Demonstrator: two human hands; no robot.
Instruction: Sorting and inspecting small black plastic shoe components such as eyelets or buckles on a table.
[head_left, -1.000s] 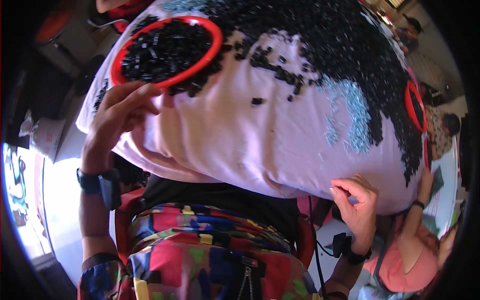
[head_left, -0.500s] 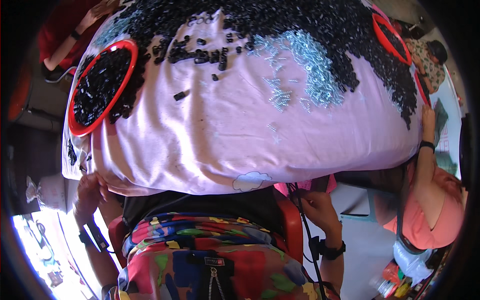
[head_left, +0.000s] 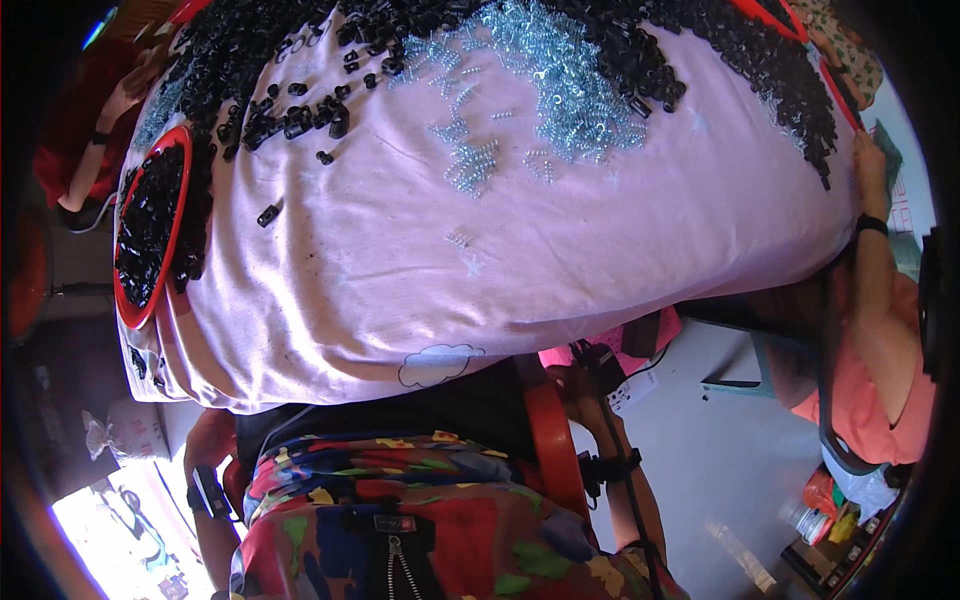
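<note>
My left hand (head_left: 211,436) is low at the left, just under the hanging edge of the pink cloth (head_left: 380,270) and beside the red chair. Its fingers are hidden. My right hand (head_left: 575,388) is at the right side of the red chair (head_left: 556,440), close below the cloth. Its fingers are dark and partly covered, so their grip does not show. On the cloth lie a heap of small black plastic parts (head_left: 305,122) and a pile of small silvery springs (head_left: 575,100). One black part (head_left: 268,215) lies apart, as do a few springs (head_left: 458,239).
A red-rimmed basin of black parts (head_left: 183,215) stands at the left. Another person's arm (head_left: 105,125) reaches in at far left; a co-worker's arm (head_left: 872,225) rests at the right edge. A cable (head_left: 632,490) runs along my right forearm.
The view has shifted, so the table's things appear farther left and up. My left hand has left the cloth's edge for the chair's side. My right hand has come in closer to the chair.
</note>
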